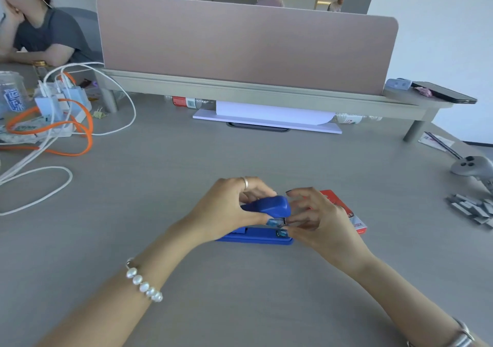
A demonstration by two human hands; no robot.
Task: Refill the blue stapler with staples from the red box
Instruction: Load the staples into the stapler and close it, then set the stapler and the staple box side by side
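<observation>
While both hands hold blue stapler (262, 208), red box (354, 218) print unreadable

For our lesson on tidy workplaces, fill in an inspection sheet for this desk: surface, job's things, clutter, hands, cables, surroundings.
Surface: grey desk, bare in the middle.
Job's things: blue stapler with its top raised; red box behind the right hand; loose staple strips at far right.
Clutter: plastic cup, phone, controller, bottles under the shelf.
Hands: left hand holds the stapler's top; right hand has fingertips at its front.
Cables: white and orange cables tangled around chargers at left.
Surroundings: pink divider; other people beyond.
</observation>
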